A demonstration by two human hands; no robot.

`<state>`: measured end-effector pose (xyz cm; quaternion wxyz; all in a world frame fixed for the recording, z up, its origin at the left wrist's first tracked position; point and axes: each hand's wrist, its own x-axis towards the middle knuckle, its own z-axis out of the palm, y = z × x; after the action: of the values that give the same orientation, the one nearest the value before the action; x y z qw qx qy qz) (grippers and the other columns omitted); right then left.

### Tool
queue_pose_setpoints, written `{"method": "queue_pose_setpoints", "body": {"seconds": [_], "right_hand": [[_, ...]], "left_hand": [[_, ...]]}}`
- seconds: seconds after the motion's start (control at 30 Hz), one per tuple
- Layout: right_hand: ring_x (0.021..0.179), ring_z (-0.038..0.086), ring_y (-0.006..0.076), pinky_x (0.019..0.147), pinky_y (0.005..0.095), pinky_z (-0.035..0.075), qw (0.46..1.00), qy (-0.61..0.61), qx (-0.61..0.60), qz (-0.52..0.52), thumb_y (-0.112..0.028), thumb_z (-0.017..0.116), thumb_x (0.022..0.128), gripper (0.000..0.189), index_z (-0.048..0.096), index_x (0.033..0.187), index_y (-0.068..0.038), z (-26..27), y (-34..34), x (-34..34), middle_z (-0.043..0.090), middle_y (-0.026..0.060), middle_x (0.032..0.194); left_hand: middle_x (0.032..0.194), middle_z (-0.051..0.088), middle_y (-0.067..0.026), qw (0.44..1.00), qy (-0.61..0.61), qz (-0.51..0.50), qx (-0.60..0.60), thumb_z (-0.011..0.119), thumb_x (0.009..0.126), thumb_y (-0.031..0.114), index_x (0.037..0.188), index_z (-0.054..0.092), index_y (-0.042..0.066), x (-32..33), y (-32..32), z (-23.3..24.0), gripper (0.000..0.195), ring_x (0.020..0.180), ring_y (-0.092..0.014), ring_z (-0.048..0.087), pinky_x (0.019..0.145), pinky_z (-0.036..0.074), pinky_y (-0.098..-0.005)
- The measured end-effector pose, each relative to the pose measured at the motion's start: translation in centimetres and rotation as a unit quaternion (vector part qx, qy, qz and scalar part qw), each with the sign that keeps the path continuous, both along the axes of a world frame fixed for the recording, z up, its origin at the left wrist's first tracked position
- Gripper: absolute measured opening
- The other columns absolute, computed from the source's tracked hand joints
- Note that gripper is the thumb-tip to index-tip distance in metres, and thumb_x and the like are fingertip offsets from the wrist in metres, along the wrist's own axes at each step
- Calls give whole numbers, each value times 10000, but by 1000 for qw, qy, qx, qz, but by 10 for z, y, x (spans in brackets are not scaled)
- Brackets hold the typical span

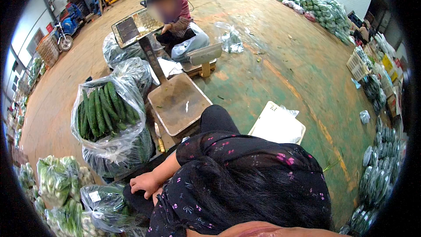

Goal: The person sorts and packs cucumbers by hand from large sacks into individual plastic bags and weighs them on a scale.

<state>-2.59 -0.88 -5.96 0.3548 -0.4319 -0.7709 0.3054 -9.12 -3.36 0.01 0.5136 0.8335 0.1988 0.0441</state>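
My right hand [144, 184] rests on my dark-trousered knee at lower left, fingers loosely bent and apart, with nothing seen in it. Below its wrist a bit of skin shows, seemingly my left hand [157, 195], mostly hidden by the sleeve and right hand. Beyond lies a knife with a wooden handle [161, 145], beside the bare platform [179, 102] of a weighing scale. Left of the scale, an open clear plastic bag [115, 151] holds dark green cucumbers [98, 112] standing close together. A tied clear bag of green vegetables [105, 204] lies just left of my right hand.
Another person [181, 23] sits beyond the scale's raised display panel [138, 28], near a second small scale [205, 54]. A white crate [278, 123] stands right of my knee. Bagged leafy vegetables [54, 182] lie at lower left; more bagged produce [324, 10] is piled at upper right.
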Motion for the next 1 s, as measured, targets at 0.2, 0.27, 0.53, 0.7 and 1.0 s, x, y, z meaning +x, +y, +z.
{"method": "queue_pose_setpoints", "body": {"seconds": [0.2, 0.27, 0.53, 0.7, 1.0], "right_hand": [[866, 503, 325, 724, 401, 422, 991, -103, -53, 62, -256, 677, 600, 357, 599, 874, -41, 11, -1, 3, 552, 154, 882], [791, 532, 312, 690, 402, 430, 985, -109, -106, 82, -276, 666, 613, 319, 620, 824, -40, 26, -10, 1, 582, 138, 787], [716, 555, 302, 645, 402, 434, 957, -253, -112, 84, -284, 644, 626, 281, 643, 765, -40, 33, -5, -33, 605, 132, 738], [690, 561, 299, 626, 401, 434, 951, -282, -84, 97, -284, 632, 630, 267, 652, 741, -41, 31, 2, -52, 611, 133, 738], [689, 548, 261, 603, 377, 433, 941, -147, -23, 303, -206, 562, 678, 203, 609, 766, -30, 12, 8, -67, 589, 116, 764]], "left_hand": [[877, 574, -71, 999, -27, 23, -23, 502, 752, 82, 957, 533, 12, 2, -2, 7, 218, 777, -206, 550, 725, 427, -290], [880, 573, -71, 998, -35, 32, -31, 500, 756, 84, 962, 531, 13, -2, -1, 6, 220, 778, -205, 551, 722, 428, -290], [892, 570, -72, 998, -43, 30, -46, 493, 772, 95, 983, 525, 18, -11, -12, 9, 226, 782, -200, 554, 712, 435, -289], [900, 569, -72, 997, -43, 18, -59, 489, 782, 102, 996, 521, 21, -18, -21, 7, 230, 785, -197, 555, 706, 440, -288], [915, 566, -72, 992, -24, -82, -89, 481, 800, 114, 1019, 514, 27, -5, -49, -6, 238, 790, -192, 559, 695, 448, -286]]}}
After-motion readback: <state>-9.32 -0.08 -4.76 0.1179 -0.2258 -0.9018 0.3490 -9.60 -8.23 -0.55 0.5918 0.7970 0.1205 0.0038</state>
